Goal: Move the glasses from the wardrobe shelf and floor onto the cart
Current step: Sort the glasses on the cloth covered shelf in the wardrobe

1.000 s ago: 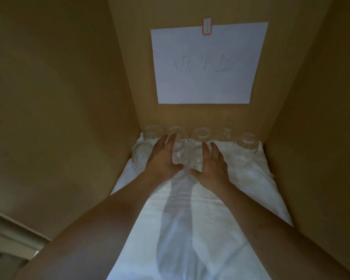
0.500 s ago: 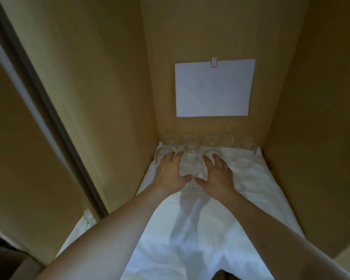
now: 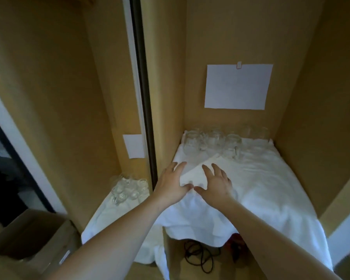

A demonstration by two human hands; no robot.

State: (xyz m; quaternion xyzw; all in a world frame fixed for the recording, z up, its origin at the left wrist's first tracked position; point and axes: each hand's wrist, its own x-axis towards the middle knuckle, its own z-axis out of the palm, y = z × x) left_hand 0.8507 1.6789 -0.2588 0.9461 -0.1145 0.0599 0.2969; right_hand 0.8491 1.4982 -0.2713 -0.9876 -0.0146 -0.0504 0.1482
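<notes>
Glasses (image 3: 212, 141) upright in row across shelf's back.

Clear glasses (image 3: 211, 141), white cloth (image 3: 271, 188), tan wardrobe (image 3: 321, 98)

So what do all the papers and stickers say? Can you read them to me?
No words can be read in this picture.
Big paper on the back wall: looks blank here, any writing too faint to read.
Small paper in the left compartment: nothing readable on it.
Label on the cardboard box: too small and blurred to read.
</notes>
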